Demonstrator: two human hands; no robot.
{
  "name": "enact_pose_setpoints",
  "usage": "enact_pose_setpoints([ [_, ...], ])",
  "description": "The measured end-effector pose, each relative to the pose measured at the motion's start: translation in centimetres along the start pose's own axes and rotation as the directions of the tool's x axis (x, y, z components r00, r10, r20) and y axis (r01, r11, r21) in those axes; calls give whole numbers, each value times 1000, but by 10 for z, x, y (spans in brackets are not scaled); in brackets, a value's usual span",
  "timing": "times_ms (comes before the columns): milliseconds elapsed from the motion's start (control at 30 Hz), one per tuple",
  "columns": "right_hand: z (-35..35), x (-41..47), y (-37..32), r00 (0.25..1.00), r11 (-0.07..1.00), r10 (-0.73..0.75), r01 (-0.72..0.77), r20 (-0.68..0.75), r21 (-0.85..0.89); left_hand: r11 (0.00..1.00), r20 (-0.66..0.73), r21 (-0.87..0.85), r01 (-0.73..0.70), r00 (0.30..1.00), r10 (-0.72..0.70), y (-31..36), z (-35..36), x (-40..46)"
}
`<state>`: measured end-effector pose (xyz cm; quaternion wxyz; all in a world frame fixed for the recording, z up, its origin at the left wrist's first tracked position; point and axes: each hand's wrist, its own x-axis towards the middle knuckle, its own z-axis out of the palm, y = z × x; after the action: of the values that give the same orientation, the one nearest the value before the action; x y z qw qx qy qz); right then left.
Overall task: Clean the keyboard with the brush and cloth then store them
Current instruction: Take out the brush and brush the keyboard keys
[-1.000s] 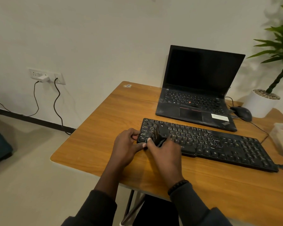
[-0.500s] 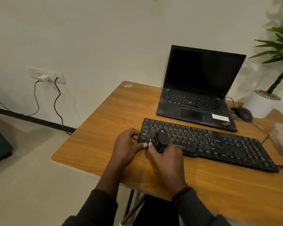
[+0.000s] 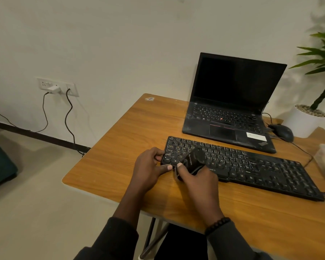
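Black keys fill the middle of your head view: the keyboard [image 3: 242, 166] lies on the wooden bench [image 3: 120, 151], centre right of frame. Your left hand [image 3: 150, 167] pinches its left end, fingers curled over the edge. Your right hand [image 3: 197, 177] has its grip closed round the black brush [image 3: 192, 161], tilted over the left-side keys. A laptop [image 3: 231, 109] stands open behind, upper right.
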<state>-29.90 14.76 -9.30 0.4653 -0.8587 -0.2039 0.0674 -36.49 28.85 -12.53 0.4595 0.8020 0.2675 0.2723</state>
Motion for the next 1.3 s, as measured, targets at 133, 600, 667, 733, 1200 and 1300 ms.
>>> enact_pose_setpoints([
  [133, -2, 13, -7, 997, 987, 52, -41, -64, 152, 1000, 11, -7, 2, 1000, -2, -1, -1, 1],
  [600, 17, 15, -21, 1000, 999, -7, 8, -21, 49, 992, 91, -86, 92, 992, -84, -10, -15, 6],
  [667, 28, 10, -18, 999, 998, -39, 40, 9, -50, 992, 80, -85, 90, 993, -83, -8, -16, 5],
  [733, 33, 3, -11, 994, 983, -105, 108, 24, -148, 994, 64, -58, 90, 994, -86, -8, -16, 6],
  [1200, 35, 22, -20, 994, 985, -90, 99, 69, -141, 992, 75, -48, 116, 991, -112, -4, -18, 5],
  [1300, 21, 29, -19, 986, 997, -27, 39, 164, -73, 991, 75, -57, 121, 990, -116, -3, -18, 4],
])
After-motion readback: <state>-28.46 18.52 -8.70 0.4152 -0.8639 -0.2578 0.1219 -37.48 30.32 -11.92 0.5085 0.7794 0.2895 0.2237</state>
